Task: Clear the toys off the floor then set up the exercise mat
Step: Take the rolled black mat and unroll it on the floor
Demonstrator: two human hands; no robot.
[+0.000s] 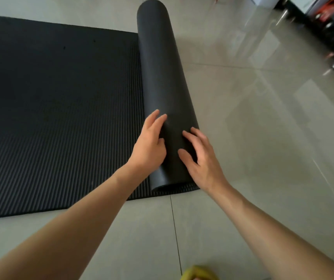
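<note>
Head view, nearest first: a yellow object (pixel 199 272) peeks in at the bottom edge, too cropped to identify. Just beyond, both hands are on the near end of the roll (pixel 162 81) of the exercise mat (pixel 57 118). The left hand (pixel 149 146) lies flat with fingers straight; the right hand (pixel 200 156) is spread, fingertips pressing. It looks like soft, light, grippy foam, so palms on top should roll it right, over glossy floor tiles (pixel 263 122). Far right, a dark rack (pixel 331 35) is blurred.
</note>
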